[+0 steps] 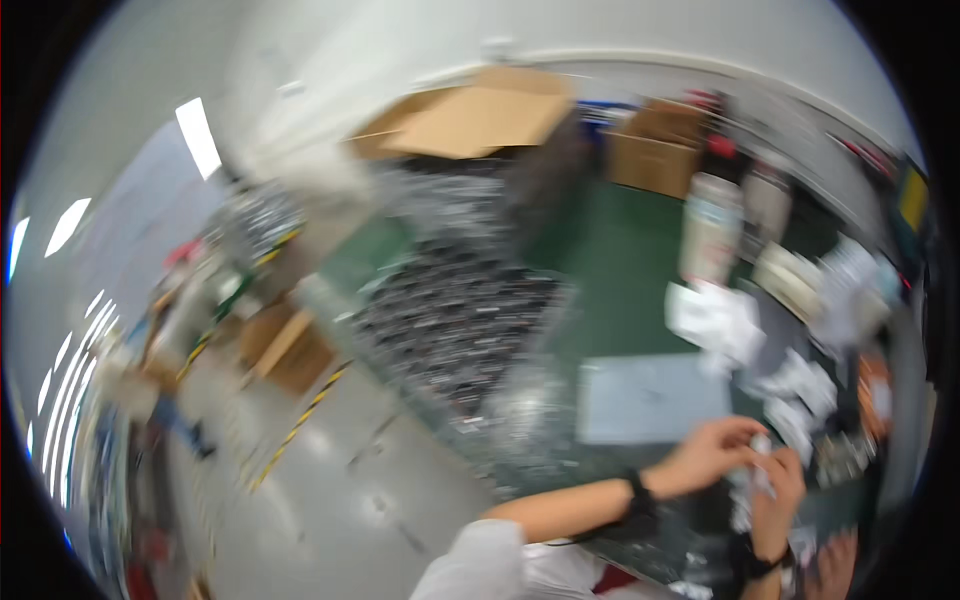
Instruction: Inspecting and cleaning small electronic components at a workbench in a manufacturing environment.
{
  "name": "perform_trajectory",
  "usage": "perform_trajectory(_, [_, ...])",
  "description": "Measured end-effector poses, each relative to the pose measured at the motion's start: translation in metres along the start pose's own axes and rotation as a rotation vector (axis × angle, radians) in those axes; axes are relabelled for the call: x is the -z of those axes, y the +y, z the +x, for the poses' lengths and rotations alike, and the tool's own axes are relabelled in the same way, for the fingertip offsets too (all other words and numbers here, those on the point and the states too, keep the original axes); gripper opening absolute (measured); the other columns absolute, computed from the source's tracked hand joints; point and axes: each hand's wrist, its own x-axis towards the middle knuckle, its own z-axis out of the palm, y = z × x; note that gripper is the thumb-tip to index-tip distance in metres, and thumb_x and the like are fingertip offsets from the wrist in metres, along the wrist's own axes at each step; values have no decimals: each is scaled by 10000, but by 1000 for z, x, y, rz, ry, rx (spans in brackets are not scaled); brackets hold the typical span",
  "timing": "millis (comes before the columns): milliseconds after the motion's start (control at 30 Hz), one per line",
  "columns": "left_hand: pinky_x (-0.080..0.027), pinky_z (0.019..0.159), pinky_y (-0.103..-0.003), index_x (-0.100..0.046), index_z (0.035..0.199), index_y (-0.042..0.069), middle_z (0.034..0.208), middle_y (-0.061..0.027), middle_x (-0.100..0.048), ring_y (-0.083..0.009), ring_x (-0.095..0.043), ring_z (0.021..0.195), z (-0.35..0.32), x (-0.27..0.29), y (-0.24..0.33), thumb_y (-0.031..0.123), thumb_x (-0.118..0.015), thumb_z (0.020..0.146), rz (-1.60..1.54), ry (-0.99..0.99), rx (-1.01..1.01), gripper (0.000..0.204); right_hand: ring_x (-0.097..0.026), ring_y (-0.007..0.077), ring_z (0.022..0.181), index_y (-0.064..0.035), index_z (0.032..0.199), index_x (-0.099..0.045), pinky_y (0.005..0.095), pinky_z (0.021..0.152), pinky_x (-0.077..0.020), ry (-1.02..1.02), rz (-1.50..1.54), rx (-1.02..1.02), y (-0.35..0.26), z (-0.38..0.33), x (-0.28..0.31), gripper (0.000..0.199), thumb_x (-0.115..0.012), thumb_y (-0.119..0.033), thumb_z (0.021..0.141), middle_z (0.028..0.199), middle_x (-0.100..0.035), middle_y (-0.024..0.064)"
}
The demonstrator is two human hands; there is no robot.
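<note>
My left hand [708, 457] reaches in from the lower middle, a dark band at its wrist, with its fingers pinched together. Close against it is my right hand [780, 492], also closed and dark-banded at the wrist. Between their fingertips shows a small white piece [763, 447], too blurred to name. Just beyond the hands lies a pale grey-blue flat sheet [650, 398]. Crumpled white paper [798, 395] is on the table to their right. At the lower right, another person's hand [838, 565] shows beside my right wrist.
The green table [625, 270] carries a plastic-wrapped stack of dark, patterned parts [455, 330]. Behind it stands an open cardboard box [470, 115]. A smaller carton [655, 150] and a white bottle [712, 228] are at the back right. Black-and-yellow tape [300, 425] marks the floor.
</note>
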Motion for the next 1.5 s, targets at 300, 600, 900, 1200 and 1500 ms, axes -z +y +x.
perform_trajectory(300, [-546,782,-368,-512,1156,-30,1054,-218,-626,-234,-648,882,-13,4,45,341,-835,561,-127,-81,-54,772,-583,168,676,-46,897,-692,252,575,-448,55,382,-43,-8,10,52,237,-710,30,674,819,-599,70])
perform_trajectory(600, [-520,860,-427,-529,1098,-98,1090,-291,-580,-321,-614,992,-8,-1,24,-4,-826,573,-252,-218,-126,610,-569,154,718,-49,875,-674,247,593,-436,56,392,-54,-5,5,46,230,-747,-3,662,871,-584,73])
perform_trajectory(900, [-516,840,-362,-577,1089,-96,1060,-253,-610,-289,-617,986,-7,0,32,-28,-810,582,2,-210,-159,562,-569,178,702,-11,896,-689,277,575,-461,94,79,188,-11,2,26,315,-719,38,587,854,-566,53])
perform_trajectory(1200, [-511,711,-302,-603,1052,-92,1026,-211,-646,-243,-640,821,-4,-1,40,78,-799,607,335,-201,-249,515,-585,225,707,28,845,-676,274,594,-495,73,-68,388,-7,2,28,304,-707,-28,549,870,-577,88])
perform_trajectory(1500, [-518,733,-337,-608,1040,-103,1043,-264,-621,-280,-645,850,-4,6,30,61,-799,599,-51,-287,-179,508,-595,197,726,-1,885,-693,274,615,-492,-124,654,115,-2,7,40,187,-694,26,699,872,-600,81])
